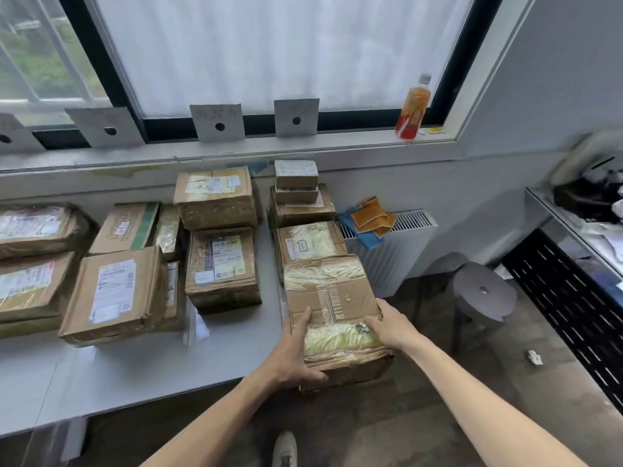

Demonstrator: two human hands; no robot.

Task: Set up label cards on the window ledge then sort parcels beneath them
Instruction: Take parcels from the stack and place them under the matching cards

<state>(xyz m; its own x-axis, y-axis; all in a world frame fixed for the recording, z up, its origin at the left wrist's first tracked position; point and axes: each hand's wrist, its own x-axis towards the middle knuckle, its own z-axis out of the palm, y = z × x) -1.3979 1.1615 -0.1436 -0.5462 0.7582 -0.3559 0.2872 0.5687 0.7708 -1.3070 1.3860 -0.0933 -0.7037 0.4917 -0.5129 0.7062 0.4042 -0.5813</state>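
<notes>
- Under the window, a pale grey table (141, 372) stands against a white wall and carries taped cardboard parcels in rough columns.
- At its right end, the nearest parcel (332, 298), brown with yellowed tape, sits at the front of the rightmost column and overhangs the table's front edge.
- The left hand (296, 348) holds this parcel's near left corner, thumb on top, fingers (313, 377) curled round the front face.
- The right hand (391, 323) holds the right edge, fingers laid over the top.
- On the window ledge (337, 146), four grey label cards lean against the frame; the rightmost card (296, 117) stands above this column.
- An orange drink bottle (412, 107) stands further right on the ledge.
- Beside the table, cloths (369, 219) lie on a white radiator (391, 251).
- A round grey stool (483, 291) stands on the dark floor near a black perforated rack (566, 298).
</notes>
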